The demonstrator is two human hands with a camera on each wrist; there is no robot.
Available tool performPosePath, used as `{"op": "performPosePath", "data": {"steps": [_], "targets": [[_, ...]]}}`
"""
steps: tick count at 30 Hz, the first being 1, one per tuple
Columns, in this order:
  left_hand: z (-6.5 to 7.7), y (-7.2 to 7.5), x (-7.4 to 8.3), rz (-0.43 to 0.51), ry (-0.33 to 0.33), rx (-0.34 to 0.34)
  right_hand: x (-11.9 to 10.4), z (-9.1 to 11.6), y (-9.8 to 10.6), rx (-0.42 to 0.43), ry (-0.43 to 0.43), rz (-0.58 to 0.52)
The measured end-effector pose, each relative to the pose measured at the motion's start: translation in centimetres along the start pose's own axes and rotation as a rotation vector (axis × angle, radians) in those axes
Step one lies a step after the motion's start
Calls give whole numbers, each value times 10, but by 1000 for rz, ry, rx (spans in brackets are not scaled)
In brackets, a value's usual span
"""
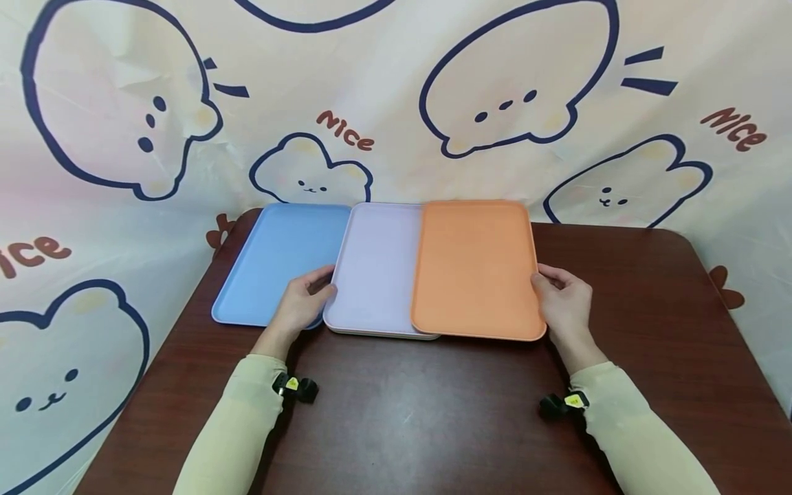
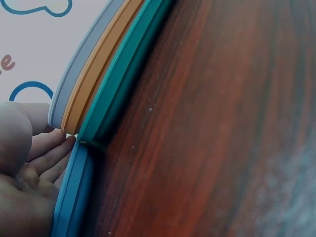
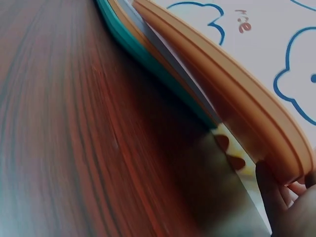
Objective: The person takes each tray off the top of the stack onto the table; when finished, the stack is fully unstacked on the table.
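A top orange tray (image 1: 476, 275) overlaps the right part of a lavender tray (image 1: 376, 275). My right hand (image 1: 568, 302) pinches the orange tray's right edge, which is tilted up off the stack in the right wrist view. My left hand (image 1: 298, 302) touches the stack's left edge with its thumb and extended fingers. Below the lavender tray lie a second orange tray (image 2: 99, 64) and a teal tray (image 2: 121, 74) at the bottom. Beside the stack, partly behind my left hand, a blue tray (image 1: 287, 254) lies flat on the table.
Everything lies on a dark brown wooden table (image 1: 396, 419) with rounded far corners. A pale curtain (image 1: 396, 82) printed with cartoon bears hangs right behind the table's far edge. Small black wrist cameras (image 1: 306, 390) are strapped over both light sleeves.
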State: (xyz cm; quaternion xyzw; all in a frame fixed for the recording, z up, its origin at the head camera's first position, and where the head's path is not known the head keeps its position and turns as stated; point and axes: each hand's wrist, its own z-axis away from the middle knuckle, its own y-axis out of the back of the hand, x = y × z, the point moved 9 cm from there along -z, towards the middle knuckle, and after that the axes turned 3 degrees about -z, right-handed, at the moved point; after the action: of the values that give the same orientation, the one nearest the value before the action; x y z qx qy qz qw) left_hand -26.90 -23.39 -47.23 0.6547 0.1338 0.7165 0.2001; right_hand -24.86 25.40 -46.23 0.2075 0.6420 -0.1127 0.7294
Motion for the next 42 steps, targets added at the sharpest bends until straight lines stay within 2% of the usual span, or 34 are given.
{"op": "performPosePath", "data": {"steps": [11, 20, 25, 34, 37, 42], "targets": [[1, 0, 0, 5, 2, 0, 16, -11, 49, 7, -112, -9], [2, 0, 0, -12, 5, -1, 28, -18, 70, 3, -151, 34], [1, 0, 1, -12, -1, -7, 27, -21, 68, -23, -111, 129], [0, 2, 3, -23, -12, -4, 9, -25, 43, -189, 75, 485], [1, 3, 4, -30, -6, 0, 6, -27, 39, -217, 108, 557], [0, 1, 4, -26, -4, -4, 6, -28, 37, -251, 108, 610]]}}
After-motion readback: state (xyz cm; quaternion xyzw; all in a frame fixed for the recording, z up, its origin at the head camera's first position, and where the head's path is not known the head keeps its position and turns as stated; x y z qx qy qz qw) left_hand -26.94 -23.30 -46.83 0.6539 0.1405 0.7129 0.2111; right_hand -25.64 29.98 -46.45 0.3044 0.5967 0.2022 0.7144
